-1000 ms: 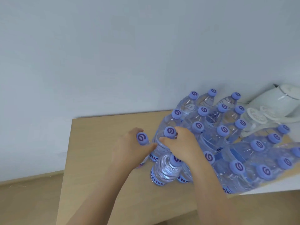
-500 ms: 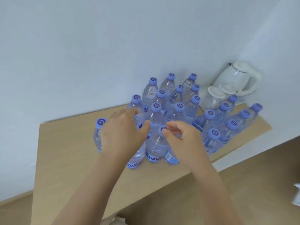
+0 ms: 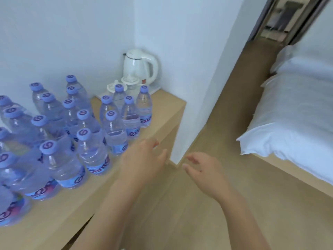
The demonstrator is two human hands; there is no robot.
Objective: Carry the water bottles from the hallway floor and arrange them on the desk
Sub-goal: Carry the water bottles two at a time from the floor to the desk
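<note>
Several clear water bottles (image 3: 91, 150) with purple caps stand upright in a cluster on the light wooden desk (image 3: 162, 112), filling its left and middle. My left hand (image 3: 142, 157) hovers off the desk's front right corner, fingers relaxed and holding nothing. My right hand (image 3: 205, 170) is further right over the floor, fingers loosely spread, also holding nothing. Both hands are clear of the bottles.
A white electric kettle (image 3: 139, 66) and lidded cups (image 3: 113, 87) sit on a white tray at the desk's back right corner. A white wall corner (image 3: 191, 87) stands right of the desk. A bed with white bedding (image 3: 295, 112) lies right, across a wooden floor (image 3: 234, 105) leading to a doorway.
Both hands have let go of the bottles and pulled away to the right. The view has swung right, bringing the wall corner, floor and bed into sight.
</note>
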